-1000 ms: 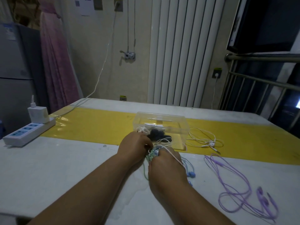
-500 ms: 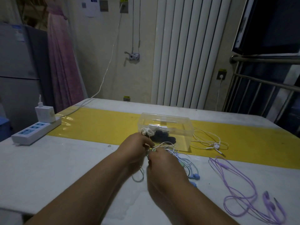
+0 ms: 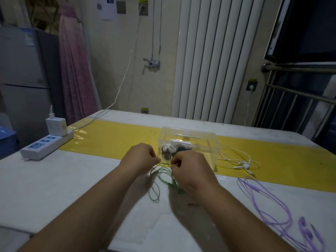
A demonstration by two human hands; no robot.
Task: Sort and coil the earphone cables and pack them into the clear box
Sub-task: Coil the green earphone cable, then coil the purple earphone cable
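Hands stand wider apart now; left hand (image 3: 141, 157) and right hand (image 3: 190, 170) each pinch the thin green earphone cable (image 3: 154, 195) with curled fingers (image 3: 151, 154), before the clear plastic box (image 3: 209, 142).

Two bare forearms, the left forearm (image 3: 87, 206) and the right forearm (image 3: 236, 215), show uncovered along their whole visible length behind the grip. Each looks broad nearest the camera and narrows toward the wrist. At the grip, the left hand (image 3: 141, 158) and right hand (image 3: 190, 169) are bare, backs and knuckles showing.
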